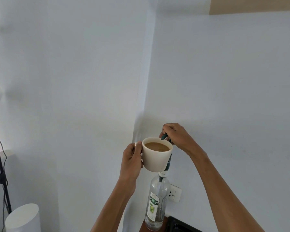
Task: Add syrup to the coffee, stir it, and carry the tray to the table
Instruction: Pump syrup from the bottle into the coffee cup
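Both hands were busy low in the frame: left hand (132, 162) gripped the brimful, spill-prone cup (156, 154) by its handle, right hand (175, 136) clenched over the bottle (156, 205) pump (164, 136).

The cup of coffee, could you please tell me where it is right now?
In the head view, low centre: the cup is held up by the left hand, under the pump spout of the syrup bottle.
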The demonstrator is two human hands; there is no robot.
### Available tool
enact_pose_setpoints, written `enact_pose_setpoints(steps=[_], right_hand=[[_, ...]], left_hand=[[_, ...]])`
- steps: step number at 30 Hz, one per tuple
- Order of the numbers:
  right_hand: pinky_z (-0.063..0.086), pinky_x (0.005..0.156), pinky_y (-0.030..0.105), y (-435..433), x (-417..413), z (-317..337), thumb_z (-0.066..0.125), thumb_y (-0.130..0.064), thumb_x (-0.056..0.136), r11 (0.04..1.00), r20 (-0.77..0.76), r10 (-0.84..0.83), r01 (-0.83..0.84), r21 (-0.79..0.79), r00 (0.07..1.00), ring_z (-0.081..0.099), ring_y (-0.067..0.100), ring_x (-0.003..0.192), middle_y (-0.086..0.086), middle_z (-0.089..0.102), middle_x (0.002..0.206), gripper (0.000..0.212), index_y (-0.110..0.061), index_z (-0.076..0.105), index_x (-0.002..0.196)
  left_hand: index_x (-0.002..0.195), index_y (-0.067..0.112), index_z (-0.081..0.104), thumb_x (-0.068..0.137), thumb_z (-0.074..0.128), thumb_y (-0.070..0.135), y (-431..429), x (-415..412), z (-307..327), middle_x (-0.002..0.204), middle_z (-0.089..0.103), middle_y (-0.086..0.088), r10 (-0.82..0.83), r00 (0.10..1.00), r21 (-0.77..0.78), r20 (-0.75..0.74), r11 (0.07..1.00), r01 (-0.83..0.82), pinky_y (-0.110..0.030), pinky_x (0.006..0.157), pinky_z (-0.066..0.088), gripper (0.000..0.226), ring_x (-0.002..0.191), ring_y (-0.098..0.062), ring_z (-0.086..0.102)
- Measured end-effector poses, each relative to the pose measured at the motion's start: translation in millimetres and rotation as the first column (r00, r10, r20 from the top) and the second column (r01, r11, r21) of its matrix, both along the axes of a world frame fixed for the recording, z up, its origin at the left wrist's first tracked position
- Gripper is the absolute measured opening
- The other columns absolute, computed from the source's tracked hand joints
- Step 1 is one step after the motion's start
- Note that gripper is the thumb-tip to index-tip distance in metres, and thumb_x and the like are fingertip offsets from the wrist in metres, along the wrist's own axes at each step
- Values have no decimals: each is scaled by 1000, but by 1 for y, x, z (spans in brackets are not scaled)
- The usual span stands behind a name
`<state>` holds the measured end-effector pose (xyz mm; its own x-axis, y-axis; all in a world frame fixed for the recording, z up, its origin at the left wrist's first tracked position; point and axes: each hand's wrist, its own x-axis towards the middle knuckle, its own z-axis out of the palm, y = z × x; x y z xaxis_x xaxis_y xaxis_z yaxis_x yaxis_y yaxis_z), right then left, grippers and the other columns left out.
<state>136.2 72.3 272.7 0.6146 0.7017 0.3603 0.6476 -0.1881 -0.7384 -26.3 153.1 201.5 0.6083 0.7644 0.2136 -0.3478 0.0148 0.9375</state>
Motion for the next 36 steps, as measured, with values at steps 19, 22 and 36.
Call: enact_pose_setpoints(steps=[19,22,36], right_hand=[[41,44,11,-2,1,-1,41,-15,93,999,75,14,-12,-30,997,46,12,56,15,53,76,27,-10,45,67],[38,43,10,-3,0,0,41,-13,94,999,78,19,-17,-32,997,45,5,48,15,52,74,28,-10,43,66],[46,46,13,-7,-5,9,40,-13,96,997,17,31,-29,-75,999,56,-2,47,13,57,75,27,-8,51,71]], left_hand=[[82,10,55,104,47,31,2,-2,3,54,48,17,-10,1000,19,20,1000,10,-14,45,37,32,50,-2,42],[80,11,54,104,47,31,2,-2,3,53,47,16,-14,1000,18,23,1000,13,-14,45,36,32,49,-2,41],[84,9,57,103,47,33,3,0,3,55,49,15,-8,1000,19,8,1000,8,-15,46,38,33,50,-2,42]])
